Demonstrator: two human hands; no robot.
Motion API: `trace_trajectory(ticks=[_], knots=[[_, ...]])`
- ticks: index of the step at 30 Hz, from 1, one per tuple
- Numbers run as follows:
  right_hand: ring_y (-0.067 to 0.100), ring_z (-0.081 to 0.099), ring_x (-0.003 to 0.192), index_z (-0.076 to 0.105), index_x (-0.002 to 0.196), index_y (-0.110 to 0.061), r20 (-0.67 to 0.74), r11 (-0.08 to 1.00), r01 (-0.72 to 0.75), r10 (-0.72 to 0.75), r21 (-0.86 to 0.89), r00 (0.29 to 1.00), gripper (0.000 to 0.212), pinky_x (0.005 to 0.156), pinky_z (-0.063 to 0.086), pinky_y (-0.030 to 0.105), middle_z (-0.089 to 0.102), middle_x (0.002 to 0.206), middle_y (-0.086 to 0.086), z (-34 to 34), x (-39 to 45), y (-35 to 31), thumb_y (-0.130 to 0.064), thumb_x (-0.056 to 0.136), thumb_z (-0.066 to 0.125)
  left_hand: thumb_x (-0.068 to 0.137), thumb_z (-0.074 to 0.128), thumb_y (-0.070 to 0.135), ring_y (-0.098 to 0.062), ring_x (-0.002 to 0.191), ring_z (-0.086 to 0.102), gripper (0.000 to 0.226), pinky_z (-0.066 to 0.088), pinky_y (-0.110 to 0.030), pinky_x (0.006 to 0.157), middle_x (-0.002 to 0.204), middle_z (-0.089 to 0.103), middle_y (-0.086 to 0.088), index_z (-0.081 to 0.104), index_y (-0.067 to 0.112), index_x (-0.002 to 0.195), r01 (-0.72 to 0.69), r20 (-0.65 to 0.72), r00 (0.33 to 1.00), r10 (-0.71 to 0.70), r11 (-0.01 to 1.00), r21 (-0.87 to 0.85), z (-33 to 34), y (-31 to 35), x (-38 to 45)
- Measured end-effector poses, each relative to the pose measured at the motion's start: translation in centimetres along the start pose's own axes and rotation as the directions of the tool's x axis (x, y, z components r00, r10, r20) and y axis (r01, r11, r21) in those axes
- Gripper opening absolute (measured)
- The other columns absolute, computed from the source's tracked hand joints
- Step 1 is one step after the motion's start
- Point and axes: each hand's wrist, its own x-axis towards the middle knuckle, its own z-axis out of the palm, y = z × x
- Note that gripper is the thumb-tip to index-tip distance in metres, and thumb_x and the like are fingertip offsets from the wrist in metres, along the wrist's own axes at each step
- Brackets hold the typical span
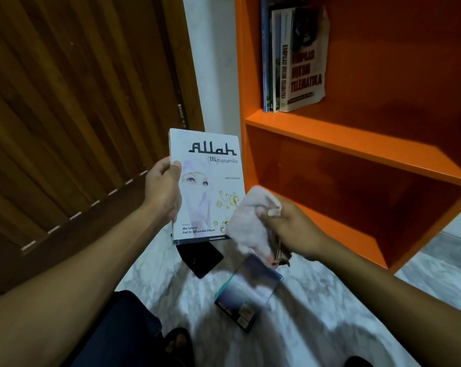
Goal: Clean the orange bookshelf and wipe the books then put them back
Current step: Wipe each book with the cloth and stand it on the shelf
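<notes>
My left hand [162, 187] grips a white book [210, 165] by its left edge and holds it upright, cover toward me. My right hand [293, 229] is closed on a crumpled white cloth [246, 226], which touches the book's lower right corner. The orange bookshelf [356, 144] stands to the right. Several books [295, 59] stand upright at the left of its upper compartment. The compartment below them holds nothing.
A blue book [246, 292] and a black book [200, 256] lie on the marbled floor [316, 327] below my hands. A brown wooden door [73, 115] fills the left side. My knee [123, 332] and sandalled foot [177, 345] show at the bottom.
</notes>
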Motion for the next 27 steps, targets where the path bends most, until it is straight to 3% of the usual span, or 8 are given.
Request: trace_trajectory(ticks=[4, 9, 11, 13, 15, 17, 23, 27], knots=[[0.038, 0.070, 0.076, 0.063, 0.108, -0.011, -0.418, 0.936, -0.115, 0.255, 0.332, 0.872, 0.020, 0.066, 0.054, 0.047, 0.072, 0.091, 0.022, -2.1, 2.3, -1.8, -0.021, 0.104, 0.046, 0.104, 0.047, 0.019, -0.025, 0.098, 0.071, 0.024, 0.060, -0.037, 0.080, 0.115, 0.071, -0.006, 0.059, 0.012, 0.125, 0.010, 0.141, 0.990, -0.021, 0.997, 0.081, 0.5, -0.1, -1.4], [0.005, 0.061, 0.071, 0.055, 0.112, -0.026, -0.688, 0.986, 0.074, 0.050, 0.148, 0.724, 0.016, 0.068, 0.055, 0.042, 0.062, 0.085, -0.009, -3.4, 4.6, -1.6, -0.018, 0.101, 0.048, 0.103, 0.050, 0.018, -0.029, 0.097, 0.073, 0.021, 0.060, -0.040, 0.082, 0.109, 0.074, -0.011, 0.062, 0.013, 0.119, 0.014, 0.321, 0.945, -0.060, 0.989, 0.144, 2.4, -1.0, -4.4], [0.014, 0.061, 0.077, 0.050, 0.104, -0.020, -0.635, 0.997, 0.048, -0.074, -0.057, 0.769, 0.017, 0.069, 0.051, 0.049, 0.060, 0.086, -0.003, -2.8, 4.9, -0.9, -0.007, 0.094, 0.047, 0.103, 0.051, 0.019, -0.029, 0.092, 0.074, 0.018, 0.060, -0.041, 0.079, 0.103, 0.076, -0.010, 0.064, 0.015, 0.114, -0.007, 0.381, 0.923, -0.060, 0.985, 0.172, 3.4, -1.5, -5.4], [0.034, 0.057, 0.114, 0.050, 0.119, -0.019, -0.462, 0.973, 0.017, -0.124, -0.230, 0.878, 0.039, 0.091, 0.046, 0.047, 0.063, 0.115, 0.011, -1.5, 4.7, 0.4, 0.005, 0.087, 0.047, 0.103, 0.051, 0.017, -0.030, 0.089, 0.073, 0.019, 0.060, -0.039, 0.075, 0.100, 0.075, -0.013, 0.065, 0.014, 0.115, -0.015, 0.426, 0.903, -0.054, 0.987, 0.157, 4.4, -2.1, -6.2], [0.026, 0.012, 0.152, 0.036, 0.148, -0.029, -0.314, 0.954, -0.020, -0.079, -0.299, 0.946, 0.077, 0.117, 0.016, 0.042, 0.031, 0.160, 0.000, -0.5, 4.1, 0.6, 0.014, 0.086, 0.049, 0.103, 0.050, 0.014, -0.029, 0.088, 0.073, 0.020, 0.059, -0.036, 0.072, 0.098, 0.076, -0.013, 0.066, 0.013, 0.115, 0.026, 0.435, 0.897, -0.072, 0.993, 0.112, 5.2, -2.6, -6.5], [0.016, -0.011, 0.151, 0.021, 0.156, -0.033, -0.224, 0.945, 0.006, -0.084, -0.327, 0.971, 0.091, 0.119, 0.007, 0.044, 0.008, 0.164, -0.012, -0.4, 3.4, 0.6, 0.015, 0.085, 0.053, 0.102, 0.051, 0.011, -0.024, 0.086, 0.074, 0.018, 0.060, -0.031, 0.070, 0.095, 0.077, -0.010, 0.066, 0.012, 0.112, 0.070, 0.412, 0.907, -0.093, 0.995, 0.070, 5.4, -2.8, -6.4], [0.013, 0.006, 0.153, 0.028, 0.154, -0.018, 0.091, 0.802, 0.292, -0.288, -0.521, 0.953, 0.094, 0.123, 0.007, 0.050, 0.021, 0.163, 0.005, 1.0, 1.8, 2.8, 0.017, 0.069, 0.048, 0.101, 0.051, 0.010, -0.034, 0.092, 0.073, 0.019, 0.061, -0.047, 0.080, 0.103, 0.074, -0.019, 0.064, 0.008, 0.115, 0.211, 0.291, 0.937, -0.192, 0.977, -0.035, 5.2, -2.1, -4.7], [0.014, 0.015, 0.152, 0.031, 0.152, -0.010, 0.229, 0.764, 0.430, -0.364, -0.481, 0.903, 0.073, 0.124, 0.009, 0.048, 0.023, 0.160, 0.005, 3.0, -0.2, 3.1, -0.006, 0.080, 0.040, 0.102, 0.050, 0.013, -0.032, 0.095, 0.072, 0.015, 0.059, -0.049, 0.084, 0.105, 0.074, -0.016, 0.064, 0.010, 0.108, 0.210, 0.166, 0.967, -0.195, 0.975, -0.077, 4.7, -1.7, -3.4]])
